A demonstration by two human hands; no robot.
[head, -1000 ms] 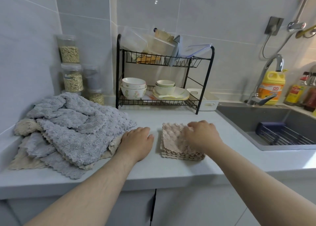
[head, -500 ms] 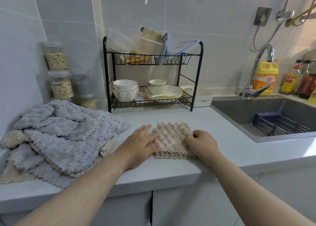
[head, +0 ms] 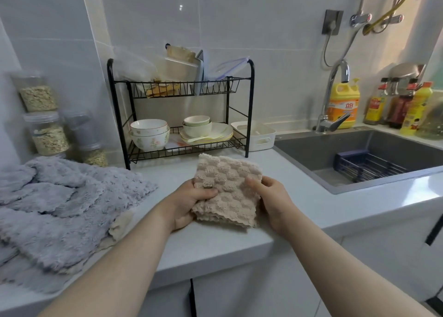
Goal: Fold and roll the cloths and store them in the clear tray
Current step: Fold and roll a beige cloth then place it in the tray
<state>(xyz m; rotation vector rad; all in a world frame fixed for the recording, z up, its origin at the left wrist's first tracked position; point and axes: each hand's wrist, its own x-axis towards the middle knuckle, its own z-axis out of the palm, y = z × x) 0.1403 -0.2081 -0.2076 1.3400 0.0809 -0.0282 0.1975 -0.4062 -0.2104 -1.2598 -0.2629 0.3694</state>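
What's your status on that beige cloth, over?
Left hand and right hand each grip a side of the beige cloth. Cloth folded, not yet rolled, held above the counter. Grey cloth pile lies to the left, apart from both hands.

A single wide-angle camera worn on the person's head faces forward and tilts down over the front edge of the counter (head: 211,242). Both forearms enter from the bottom corners and meet at the left hand (head: 189,204) and right hand (head: 275,201), which sit close to the lens near the middle of the frame with the beige cloth (head: 227,189) held between them. Beyond the hands the view reaches the dish rack (head: 182,89) and the tiled wall (head: 239,29). Left of the left hand it takes in the grey cloth pile (head: 60,201), and right of the right hand the sink (head: 318,153). Straight lines bow toward the frame's edges.
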